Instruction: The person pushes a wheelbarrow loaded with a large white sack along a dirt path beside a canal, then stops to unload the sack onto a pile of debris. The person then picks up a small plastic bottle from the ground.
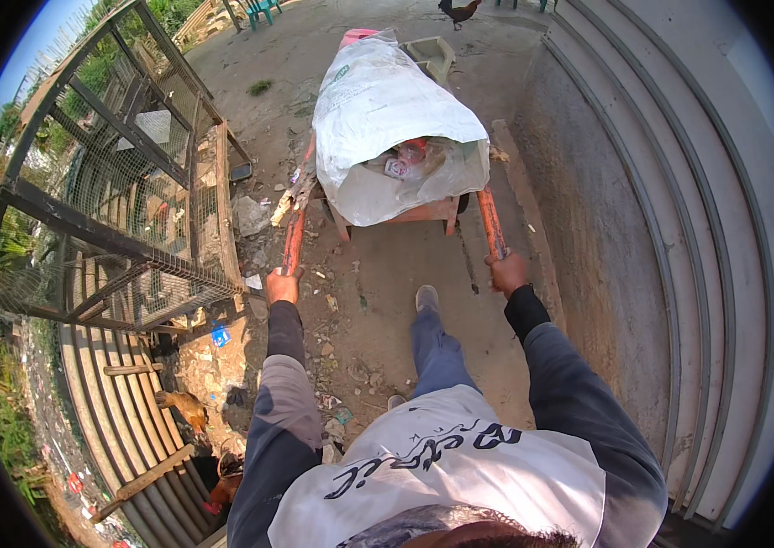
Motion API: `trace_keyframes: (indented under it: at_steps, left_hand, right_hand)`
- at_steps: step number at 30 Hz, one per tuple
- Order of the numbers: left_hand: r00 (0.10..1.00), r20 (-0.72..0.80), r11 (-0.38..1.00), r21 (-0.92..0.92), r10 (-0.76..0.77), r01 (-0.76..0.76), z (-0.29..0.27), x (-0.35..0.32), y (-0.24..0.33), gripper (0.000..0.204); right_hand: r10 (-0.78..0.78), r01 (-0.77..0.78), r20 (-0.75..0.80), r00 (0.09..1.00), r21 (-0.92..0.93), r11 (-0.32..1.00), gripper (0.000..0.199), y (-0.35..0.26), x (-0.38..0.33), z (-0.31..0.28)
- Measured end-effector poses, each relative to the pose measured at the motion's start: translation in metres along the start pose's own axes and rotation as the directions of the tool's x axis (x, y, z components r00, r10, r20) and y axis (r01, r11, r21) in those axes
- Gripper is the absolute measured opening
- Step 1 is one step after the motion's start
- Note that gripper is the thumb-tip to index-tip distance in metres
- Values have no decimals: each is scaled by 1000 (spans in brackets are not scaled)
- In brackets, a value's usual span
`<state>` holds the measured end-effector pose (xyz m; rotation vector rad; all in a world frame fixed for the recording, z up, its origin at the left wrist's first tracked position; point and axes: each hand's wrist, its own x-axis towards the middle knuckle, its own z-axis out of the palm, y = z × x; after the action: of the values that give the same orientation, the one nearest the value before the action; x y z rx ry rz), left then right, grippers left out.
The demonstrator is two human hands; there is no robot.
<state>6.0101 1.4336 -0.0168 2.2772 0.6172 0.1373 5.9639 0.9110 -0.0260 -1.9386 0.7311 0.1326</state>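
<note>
My left hand (283, 286) is wrapped round the left orange handle (294, 239) of a cart, and my right hand (507, 273) grips the right orange handle (492, 224). Both arms reach forward. Between the handles, a large white sack (387, 114) lies across the cart. Its open near end shows plastic and some red and white litter (410, 157). The orange cart frame (414, 213) shows under the sack; most of the cart is hidden beneath it.
A wire-mesh wooden cage (122, 164) stands at the left, above a slatted wooden rack (136, 411). Brown chickens (184, 406) are near it, and another chicken (460, 11) is far ahead. A concrete wall (588, 183) with ribbed panels runs along the right. Rubble and litter lie at left.
</note>
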Motion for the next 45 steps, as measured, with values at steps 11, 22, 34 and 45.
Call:
trace_keyframes:
  at_steps: [11, 22, 34, 45]
  left_hand:
    - [724, 219, 588, -455, -654, 668, 114, 139, -62, 42]
    - [441, 898, 579, 363, -7, -730, 218, 374, 44, 25]
    - [818, 544, 818, -374, -188, 437, 302, 946, 430, 22]
    - [96, 899, 479, 136, -428, 867, 462, 1129, 544, 16]
  right_hand:
    - [90, -89, 15, 996, 373, 924, 26, -252, 165, 107]
    - [206, -134, -68, 976, 559, 818, 29, -489, 406, 245]
    - [271, -79, -268, 925, 561, 824, 26, -714, 712, 210]
    - [330, -127, -306, 893, 532, 837, 27, -827, 1011, 158]
